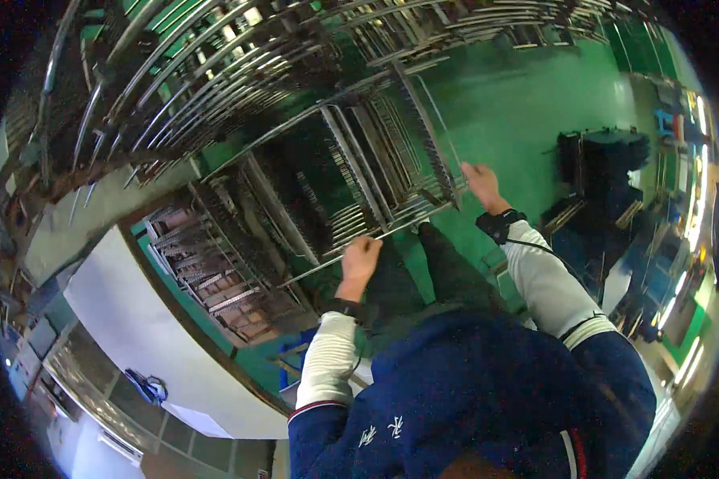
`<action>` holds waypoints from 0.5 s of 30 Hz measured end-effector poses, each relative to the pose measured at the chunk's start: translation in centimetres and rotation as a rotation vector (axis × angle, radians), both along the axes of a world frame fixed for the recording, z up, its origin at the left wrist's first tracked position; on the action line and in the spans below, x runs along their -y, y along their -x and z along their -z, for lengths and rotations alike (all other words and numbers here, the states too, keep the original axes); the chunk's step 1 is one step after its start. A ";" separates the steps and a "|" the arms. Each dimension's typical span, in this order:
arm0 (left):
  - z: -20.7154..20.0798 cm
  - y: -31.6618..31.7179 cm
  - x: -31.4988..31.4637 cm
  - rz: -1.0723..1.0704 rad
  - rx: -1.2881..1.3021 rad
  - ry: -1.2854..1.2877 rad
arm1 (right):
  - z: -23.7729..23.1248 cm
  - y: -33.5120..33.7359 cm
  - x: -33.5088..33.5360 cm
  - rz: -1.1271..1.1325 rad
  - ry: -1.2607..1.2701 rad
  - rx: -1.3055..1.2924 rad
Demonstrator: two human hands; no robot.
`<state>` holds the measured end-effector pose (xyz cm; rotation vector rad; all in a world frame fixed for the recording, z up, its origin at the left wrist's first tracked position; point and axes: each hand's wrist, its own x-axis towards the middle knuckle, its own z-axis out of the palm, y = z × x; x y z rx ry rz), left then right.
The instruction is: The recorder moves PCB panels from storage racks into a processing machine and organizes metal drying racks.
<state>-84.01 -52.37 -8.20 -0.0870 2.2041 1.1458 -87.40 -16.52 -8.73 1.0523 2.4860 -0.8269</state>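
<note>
The left hand [361, 259] is curled closed around the long, thin, silvery metal rail [319, 269] along the near side of a grey metal rack with toothed crossbars [427, 128]. The rack is in front of the person, above the glossy green floor [527, 104]. The right hand [483, 188], its fingers bent, is at the rack's right end; whether it grips cannot be told. To the left is a white-topped, dark-edged table [160, 319].
</note>
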 end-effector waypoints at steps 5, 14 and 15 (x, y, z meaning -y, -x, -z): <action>3.1 -3.1 -7.4 0.178 0.173 -0.044 | -0.2 -4.0 -0.6 0.041 -0.074 -0.091; 6.2 -3.5 -10.9 0.399 0.116 0.286 | -1.9 -12.7 -4.3 0.054 0.204 0.082; 5.9 -3.2 -11.1 0.594 -0.060 0.377 | -1.8 -14.2 -5.2 0.024 0.200 0.085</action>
